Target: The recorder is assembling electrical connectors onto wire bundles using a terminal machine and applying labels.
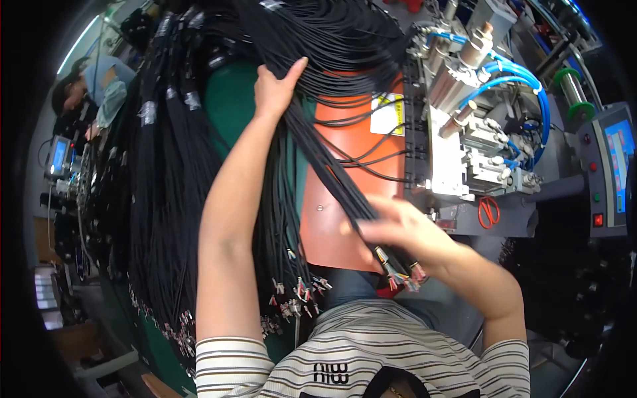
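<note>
A bundle of black cables (328, 174) runs slantwise from the upper left toward my lap. My left hand (274, 93) is closed around its upper part with the thumb sticking out; the other fingers are largely hidden by the cables. Lower down, my right hand (408, 229), blurred by motion, is wrapped around the bundle near its end. Stripped coloured wire ends (401, 278) fan out just below that hand. More black cables (282, 199) hang beside my left forearm, their bared ends low in front of me. An orange board (332, 232) lies beneath the bundle.
A metal pneumatic machine (458, 132) with blue hoses stands on the right, near a control panel (614, 166) and red-handled scissors (489, 212). A large heap of black cables (338, 40) lies at the far side. Hanging cable bunches (169, 179) and another person (99, 86) are left.
</note>
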`<control>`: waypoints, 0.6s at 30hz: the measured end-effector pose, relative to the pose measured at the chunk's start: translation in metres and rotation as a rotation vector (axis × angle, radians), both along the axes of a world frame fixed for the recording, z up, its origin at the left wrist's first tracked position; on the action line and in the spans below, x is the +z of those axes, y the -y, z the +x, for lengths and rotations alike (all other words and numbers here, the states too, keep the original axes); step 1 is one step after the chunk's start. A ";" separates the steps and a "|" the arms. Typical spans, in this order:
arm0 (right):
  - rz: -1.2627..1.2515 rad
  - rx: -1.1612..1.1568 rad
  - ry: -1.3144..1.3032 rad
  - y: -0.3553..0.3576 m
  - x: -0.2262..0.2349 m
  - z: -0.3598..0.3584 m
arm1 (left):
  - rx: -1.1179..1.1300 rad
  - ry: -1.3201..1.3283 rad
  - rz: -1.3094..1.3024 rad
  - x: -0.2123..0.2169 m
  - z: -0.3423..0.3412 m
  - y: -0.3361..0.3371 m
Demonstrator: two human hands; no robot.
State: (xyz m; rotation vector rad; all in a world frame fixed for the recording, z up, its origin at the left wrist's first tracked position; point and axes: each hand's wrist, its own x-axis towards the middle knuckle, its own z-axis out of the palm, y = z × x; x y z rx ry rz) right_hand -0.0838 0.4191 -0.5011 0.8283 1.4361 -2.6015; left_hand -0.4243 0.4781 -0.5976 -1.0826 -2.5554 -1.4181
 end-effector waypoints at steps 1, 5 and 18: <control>-0.105 -0.076 -0.075 -0.011 -0.016 0.035 | -0.055 0.011 -0.001 -0.004 0.008 -0.023; -0.205 -0.150 -0.094 -0.107 -0.064 0.145 | -0.162 -0.367 -0.140 0.020 0.093 -0.078; -0.232 -0.526 -0.610 -0.268 -0.175 0.379 | -1.245 -0.588 0.065 -0.052 0.486 -0.172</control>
